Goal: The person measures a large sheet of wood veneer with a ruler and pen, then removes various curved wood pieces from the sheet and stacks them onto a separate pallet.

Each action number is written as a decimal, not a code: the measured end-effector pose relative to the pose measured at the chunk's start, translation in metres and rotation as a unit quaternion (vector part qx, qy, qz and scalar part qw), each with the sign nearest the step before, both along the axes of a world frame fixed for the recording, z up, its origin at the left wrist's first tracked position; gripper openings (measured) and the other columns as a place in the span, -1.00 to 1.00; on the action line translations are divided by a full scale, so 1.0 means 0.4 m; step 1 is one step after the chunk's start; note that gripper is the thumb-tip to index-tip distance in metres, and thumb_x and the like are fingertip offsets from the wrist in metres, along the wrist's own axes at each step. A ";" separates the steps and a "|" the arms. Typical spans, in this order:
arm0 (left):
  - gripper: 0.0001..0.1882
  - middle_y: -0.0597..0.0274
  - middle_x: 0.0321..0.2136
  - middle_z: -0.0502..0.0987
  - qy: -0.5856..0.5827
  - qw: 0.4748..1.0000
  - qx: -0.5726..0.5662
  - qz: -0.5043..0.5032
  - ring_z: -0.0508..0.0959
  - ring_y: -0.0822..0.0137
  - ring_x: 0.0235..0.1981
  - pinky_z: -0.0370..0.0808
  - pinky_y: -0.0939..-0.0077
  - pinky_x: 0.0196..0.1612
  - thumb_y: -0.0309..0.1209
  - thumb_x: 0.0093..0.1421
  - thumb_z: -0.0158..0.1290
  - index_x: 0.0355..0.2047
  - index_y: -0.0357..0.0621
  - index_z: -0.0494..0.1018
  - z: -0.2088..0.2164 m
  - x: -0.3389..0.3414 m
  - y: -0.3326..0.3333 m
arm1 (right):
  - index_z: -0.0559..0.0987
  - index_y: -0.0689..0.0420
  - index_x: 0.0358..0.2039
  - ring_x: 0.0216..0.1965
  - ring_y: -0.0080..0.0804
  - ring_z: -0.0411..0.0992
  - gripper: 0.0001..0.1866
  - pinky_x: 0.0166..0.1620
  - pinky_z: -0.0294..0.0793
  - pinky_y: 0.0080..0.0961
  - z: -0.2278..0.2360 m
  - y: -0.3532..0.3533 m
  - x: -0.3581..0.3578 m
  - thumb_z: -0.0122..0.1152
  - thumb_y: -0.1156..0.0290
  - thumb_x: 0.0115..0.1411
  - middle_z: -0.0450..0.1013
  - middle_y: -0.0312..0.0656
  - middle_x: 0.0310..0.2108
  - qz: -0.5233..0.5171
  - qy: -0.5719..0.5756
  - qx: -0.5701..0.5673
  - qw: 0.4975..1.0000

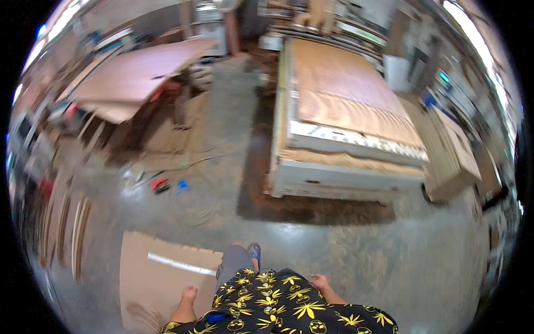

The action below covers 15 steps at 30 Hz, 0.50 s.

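My left hand [189, 293] hangs at my side in a loose fist, with nothing visible in it. Below it on the floor lies a flat brown sheet [142, 281], like cardboard, with a long narrow white strip [181, 264] on top. Close to my right hip is my right hand [319, 281], its fingers loosely bent and slightly apart, touching no object that I can see. The patterned black and yellow shirt covers my upper arms. One foot in a dark clog [255, 253] shows ahead of me.
Ahead stands a large stack of wooden sheets [345, 83] on a pale base. A sheet-topped table [133, 72] is at far left. Red [160, 185] and blue [183, 186] items and a cable [203, 160] lie on the floor. Brown panels [453, 150] stand at right, wood strips [78, 239] at left.
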<state>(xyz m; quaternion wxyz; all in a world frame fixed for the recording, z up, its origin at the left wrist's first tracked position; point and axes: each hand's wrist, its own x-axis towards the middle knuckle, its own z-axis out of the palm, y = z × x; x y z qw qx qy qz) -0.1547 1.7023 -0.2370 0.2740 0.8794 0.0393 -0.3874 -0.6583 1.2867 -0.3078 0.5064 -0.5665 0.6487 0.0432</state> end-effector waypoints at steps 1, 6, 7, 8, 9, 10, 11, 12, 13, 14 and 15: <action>-0.55 -0.09 -0.27 0.68 0.024 1.000 0.015 0.007 0.66 0.06 -0.21 0.56 0.22 -0.09 -0.29 0.11 0.23 -0.06 -0.38 0.60 0.011 0.042 -0.056 | 0.63 0.17 0.03 -0.37 -0.35 0.59 -0.57 -0.32 0.56 -0.42 -0.003 0.019 -0.033 0.41 0.53 0.09 0.66 -0.13 -0.34 -0.041 0.005 0.001 0.999; -0.50 -0.03 -0.32 0.68 -0.044 0.994 0.020 -0.097 0.65 0.13 -0.27 0.56 0.24 -0.14 -0.29 0.11 0.23 0.01 -0.36 0.57 -0.074 0.306 -0.419 | 0.61 0.19 0.03 -0.43 -0.41 0.58 -0.51 -0.52 0.44 -0.46 0.090 0.045 -0.094 0.45 0.61 0.03 0.64 -0.11 -0.41 -0.274 0.033 0.013 0.961; -0.48 -0.05 -0.26 0.68 -0.009 0.991 -0.012 -0.129 0.65 0.13 -0.22 0.56 0.24 -0.10 -0.28 0.11 0.23 0.03 -0.36 0.56 -0.078 0.304 -0.565 | 0.61 0.19 0.03 -0.43 -0.41 0.58 -0.51 -0.52 0.44 -0.46 0.101 0.044 -0.157 0.45 0.61 0.03 0.64 -0.11 -0.41 -0.294 0.046 0.000 0.955; -0.47 -0.07 -0.20 0.68 0.023 0.987 -0.036 -0.154 0.65 0.12 -0.18 0.56 0.25 -0.06 -0.28 0.10 0.24 0.05 -0.35 0.55 -0.083 0.304 -0.649 | 0.62 0.22 0.01 -0.41 -0.39 0.58 -0.53 -0.47 0.48 -0.45 0.094 0.063 -0.206 0.47 0.58 0.03 0.65 -0.11 -0.37 -0.399 -0.017 0.036 0.916; -0.48 -0.06 -0.16 0.67 0.016 0.986 -0.037 -0.159 0.65 0.14 -0.13 0.55 0.27 -0.02 -0.27 0.11 0.24 0.04 -0.33 0.56 -0.113 0.304 -0.757 | 0.63 0.26 -0.02 -0.38 -0.38 0.58 -0.55 -0.41 0.52 -0.43 0.089 0.067 -0.246 0.49 0.55 0.03 0.65 -0.10 -0.33 -0.498 -0.075 0.062 0.862; -0.48 -0.06 -0.11 0.66 -0.001 0.986 -0.022 -0.164 0.65 0.15 -0.09 0.55 0.28 0.02 -0.26 0.11 0.24 0.04 -0.32 0.57 -0.137 0.329 -0.821 | 0.63 0.27 -0.02 -0.38 -0.35 0.58 -0.57 -0.40 0.52 -0.39 0.105 0.069 -0.222 0.46 0.52 0.05 0.65 -0.08 -0.33 -0.513 -0.087 0.077 0.850; -0.49 -0.05 -0.08 0.66 0.026 0.987 -0.044 -0.152 0.64 0.18 -0.07 0.54 0.30 0.04 -0.26 0.12 0.24 0.04 -0.31 0.57 -0.126 0.323 -0.893 | 0.62 0.29 -0.03 -0.38 -0.31 0.58 -0.58 -0.39 0.51 -0.35 0.146 0.052 -0.190 0.43 0.49 0.07 0.64 -0.07 -0.34 -0.472 -0.050 0.064 0.878; -0.50 -0.04 -0.06 0.65 0.056 0.987 -0.066 -0.137 0.64 0.20 -0.05 0.53 0.32 0.06 -0.25 0.14 0.23 0.04 -0.30 0.57 -0.114 0.302 -0.996 | 0.61 0.31 -0.03 -0.37 -0.28 0.58 -0.59 -0.38 0.51 -0.31 0.194 0.037 -0.156 0.40 0.46 0.09 0.63 -0.05 -0.34 -0.418 -0.004 0.039 0.908; -0.52 -0.02 -0.07 0.66 0.057 0.983 -0.090 -0.150 0.64 0.21 -0.06 0.54 0.33 0.05 -0.26 0.15 0.23 0.03 -0.27 0.58 -0.091 0.274 -1.105 | 0.61 0.33 -0.04 -0.37 -0.25 0.58 -0.60 -0.37 0.51 -0.28 0.226 0.012 -0.129 0.37 0.43 0.12 0.62 -0.03 -0.34 -0.394 0.017 0.012 0.919; -0.55 0.01 -0.08 0.67 0.052 0.979 -0.118 -0.159 0.65 0.22 -0.07 0.54 0.33 0.04 -0.26 0.17 0.23 0.02 -0.25 0.60 -0.075 0.267 -1.199 | 0.60 0.34 -0.04 -0.37 -0.21 0.57 -0.61 -0.37 0.51 -0.24 0.253 -0.008 -0.088 0.34 0.40 0.14 0.62 -0.01 -0.34 -0.377 0.018 -0.008 0.926; -0.55 0.03 -0.09 0.67 0.011 0.964 -0.136 -0.227 0.65 0.23 -0.08 0.54 0.35 0.03 -0.26 0.17 0.23 0.02 -0.23 0.60 -0.060 0.258 -1.308 | 0.59 0.36 -0.05 -0.36 -0.18 0.57 -0.60 -0.36 0.50 -0.20 0.279 -0.049 -0.056 0.31 0.38 0.16 0.61 0.01 -0.34 -0.375 0.014 -0.029 0.927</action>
